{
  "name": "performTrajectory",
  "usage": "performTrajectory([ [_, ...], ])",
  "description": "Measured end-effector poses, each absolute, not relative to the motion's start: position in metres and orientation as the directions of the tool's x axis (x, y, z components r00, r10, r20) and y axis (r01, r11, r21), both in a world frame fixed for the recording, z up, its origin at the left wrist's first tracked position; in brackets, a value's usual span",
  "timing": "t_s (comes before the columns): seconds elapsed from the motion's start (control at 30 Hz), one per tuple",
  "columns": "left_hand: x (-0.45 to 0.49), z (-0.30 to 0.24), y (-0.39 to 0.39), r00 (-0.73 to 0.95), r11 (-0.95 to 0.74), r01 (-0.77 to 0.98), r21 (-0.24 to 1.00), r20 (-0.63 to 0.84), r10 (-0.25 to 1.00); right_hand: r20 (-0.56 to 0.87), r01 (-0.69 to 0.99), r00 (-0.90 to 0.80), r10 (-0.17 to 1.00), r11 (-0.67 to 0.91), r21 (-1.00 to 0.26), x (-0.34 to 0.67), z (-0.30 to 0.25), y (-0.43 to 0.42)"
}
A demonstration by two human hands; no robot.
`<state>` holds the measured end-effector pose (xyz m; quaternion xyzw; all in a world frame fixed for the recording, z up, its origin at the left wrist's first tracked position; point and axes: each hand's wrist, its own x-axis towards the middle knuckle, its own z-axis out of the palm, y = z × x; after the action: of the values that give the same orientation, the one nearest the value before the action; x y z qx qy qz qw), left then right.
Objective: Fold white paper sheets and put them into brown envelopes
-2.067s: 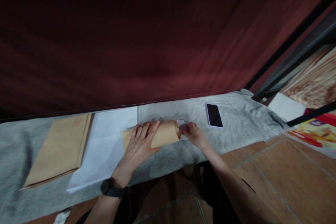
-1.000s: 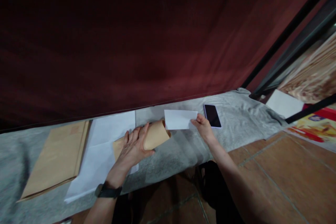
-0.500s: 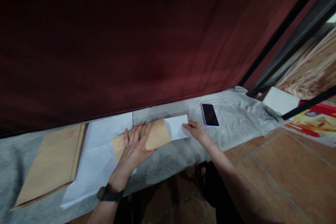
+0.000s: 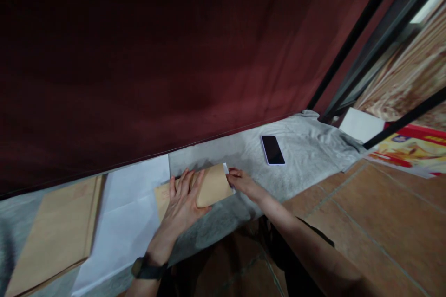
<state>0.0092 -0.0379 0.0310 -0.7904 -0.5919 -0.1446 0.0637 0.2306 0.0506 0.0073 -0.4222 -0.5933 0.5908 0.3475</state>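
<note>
A brown paper envelope (image 4: 213, 185) lies on the grey cloth, its open end toward the right. Spread flat, my left hand (image 4: 184, 199) presses on the envelope's left part, fingers apart. Only a narrow white strip of folded paper (image 4: 226, 168) shows at the envelope's mouth; the rest is inside. My right hand (image 4: 242, 182) grips that paper's outer edge at the mouth, with its fingertips partly hidden. Under the envelope's left end and beside it lie white paper sheets (image 4: 128, 218).
Larger brown envelopes (image 4: 55, 232) are stacked at the far left. A phone (image 4: 273, 150) rests on the grey cloth (image 4: 303, 148) to the right. Behind stands a dark red curtain-like surface (image 4: 209, 55). Black bars (image 4: 355, 37) and a colourful box (image 4: 411, 148) are at the right, above a tiled floor (image 4: 365, 222).
My right hand has moved left, sliding the white paper almost fully into the envelope. The left hand stays flat on the envelope. The view has shifted slightly.
</note>
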Motion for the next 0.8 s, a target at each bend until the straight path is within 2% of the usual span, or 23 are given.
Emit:
performTrajectory([
  [0.13, 0.008, 0.026, -0.037, 0.279, -0.317, 0.946, 0.066, 0.33, 0.902, -0.121, 0.09, -0.433, 0.893, -0.091, -0.992, 0.225, 0.002, 0.047],
  [0.33, 0.007, 0.025, -0.037, 0.296, -0.341, 0.938, 0.07, 0.354, 0.887, -0.257, 0.114, -0.439, 0.861, -0.231, -0.966, 0.224, -0.004, 0.048],
  [0.43, 0.008, 0.026, -0.036, 0.311, -0.355, 0.933, 0.066, 0.355, 0.882, -0.268, 0.12, -0.472, 0.84, -0.24, -0.963, 0.224, -0.006, 0.05],
  [0.67, 0.006, 0.025, -0.035, 0.314, -0.36, 0.931, 0.062, 0.371, 0.874, -0.175, 0.26, -0.408, 0.896, -0.069, -0.963, 0.225, -0.001, 0.05],
  [0.8, 0.006, 0.025, -0.035, 0.308, -0.359, 0.931, 0.063, 0.387, 0.869, -0.004, 0.319, -0.296, 0.955, 0.095, -0.943, 0.225, 0.007, 0.045],
])
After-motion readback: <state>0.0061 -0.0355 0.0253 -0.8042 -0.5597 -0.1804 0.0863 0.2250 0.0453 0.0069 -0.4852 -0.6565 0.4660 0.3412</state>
